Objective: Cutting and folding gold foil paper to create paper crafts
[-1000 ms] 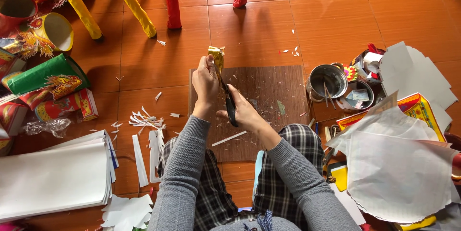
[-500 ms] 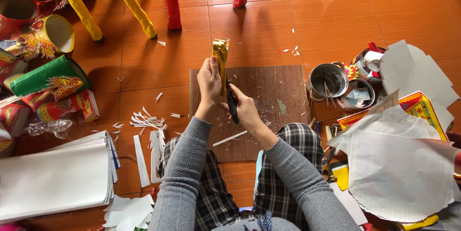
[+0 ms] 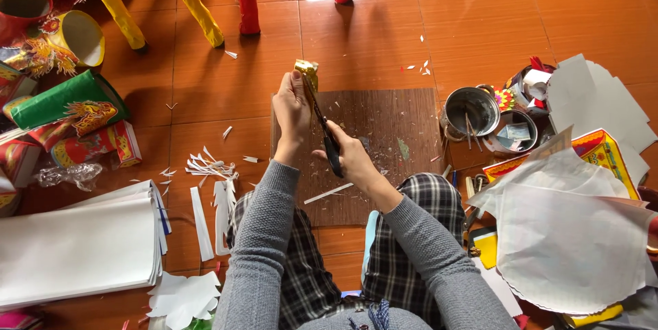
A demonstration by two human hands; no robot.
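Your left hand [image 3: 291, 112] pinches a folded strip of gold foil paper [image 3: 308, 75] just above the middle of the frame, thumb and fingers pressed together on its lower part so the top stands free. Your right hand [image 3: 353, 155] is closed around the black handles of the scissors [image 3: 327, 137], whose blades run up along the strip's right edge and touch it.

Over the last second the strip sits lower in your fingers than it did half a second ago, when more of it stood clear above your left hand; the scissors are now closer in against the foil. I judge that the cutting along the strip's edge is under way and working down its length.

Beneath both hands lies the brown cutting board [image 3: 397, 114], dusted with small clippings. At mid-left of the frame white paper slivers [image 3: 209, 165] lie on the orange tiles; at lower left is a stack of white sheets [image 3: 75, 248]. To the right stands a metal pot [image 3: 471, 109].
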